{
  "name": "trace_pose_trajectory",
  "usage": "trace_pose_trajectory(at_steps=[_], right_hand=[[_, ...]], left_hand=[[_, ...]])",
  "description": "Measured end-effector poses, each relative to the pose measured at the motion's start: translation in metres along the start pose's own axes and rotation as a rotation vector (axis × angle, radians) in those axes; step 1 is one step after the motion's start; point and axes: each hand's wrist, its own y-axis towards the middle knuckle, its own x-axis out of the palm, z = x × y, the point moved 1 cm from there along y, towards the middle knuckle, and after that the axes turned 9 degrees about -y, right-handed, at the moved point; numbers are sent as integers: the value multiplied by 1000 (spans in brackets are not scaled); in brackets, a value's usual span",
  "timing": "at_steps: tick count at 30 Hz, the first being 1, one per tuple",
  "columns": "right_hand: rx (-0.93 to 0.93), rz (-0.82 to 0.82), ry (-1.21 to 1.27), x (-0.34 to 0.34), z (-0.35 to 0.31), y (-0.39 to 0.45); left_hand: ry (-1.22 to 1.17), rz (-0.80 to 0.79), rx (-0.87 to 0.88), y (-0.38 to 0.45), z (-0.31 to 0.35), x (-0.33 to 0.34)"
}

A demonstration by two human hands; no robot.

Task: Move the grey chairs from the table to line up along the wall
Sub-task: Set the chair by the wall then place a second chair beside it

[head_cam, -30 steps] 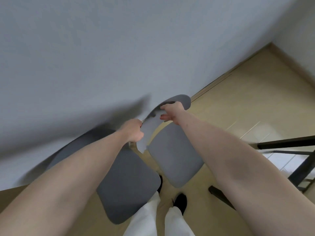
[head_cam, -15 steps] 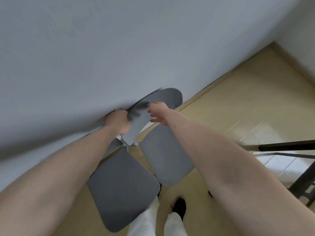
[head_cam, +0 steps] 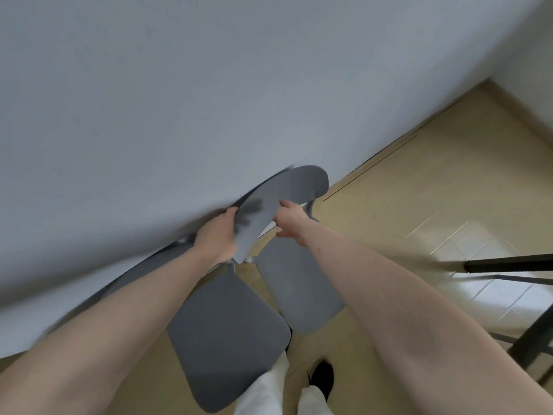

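Two grey chairs stand by the white wall (head_cam: 209, 85). The left chair's seat (head_cam: 227, 333) lies under my left forearm, and its backrest (head_cam: 140, 274) runs along the wall, mostly hidden by that arm. The right chair's seat (head_cam: 299, 286) is beside it, and its curved backrest (head_cam: 290, 187) leans close to the wall. My left hand (head_cam: 217, 235) grips the left end of this backrest. My right hand (head_cam: 288, 220) is at the backrest's front face with relaxed fingers, only the thumb touching it.
Black table legs (head_cam: 508, 266) reach in from the right edge. Beige floor (head_cam: 434, 190) runs to the room corner at the upper right. My white trousers and a black shoe (head_cam: 321, 375) are just behind the two seats.
The right chair's backrest has swung closer to the wall and both hands went with it. My right hand has loosened from gripping the backrest's top edge.
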Motion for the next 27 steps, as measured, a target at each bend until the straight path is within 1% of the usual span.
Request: trace_pose_trajectory(at_steps=[3,6,8,11,14,18,20,21,23,27], right_hand=[[45,47,-98,-15,32,-33],[66,104,-292,-46,65,-76],[81,136,-412,-71,87,-103],[112,198,-501,-113,122,-150],[143,283,-504,-154,154,-191],[173,406,-443,-201,202,-239],[201,477,-361,-224,238,-266],[205,491,-346,-228,245,-269],[222,529,-290,-246,278,-290],[249,548,-229,-282,329,-323]], left_hand=[[-20,-1,13,-16,15,-1],[23,-26,25,-31,42,-3],[74,-52,79,-39,62,2],[66,-141,200,-56,109,17],[118,-213,353,-71,166,33],[163,-331,470,-89,248,60],[212,-381,526,-104,295,81],[222,-394,532,-107,305,84],[255,-428,557,-124,347,101],[292,-473,581,-164,417,131]])
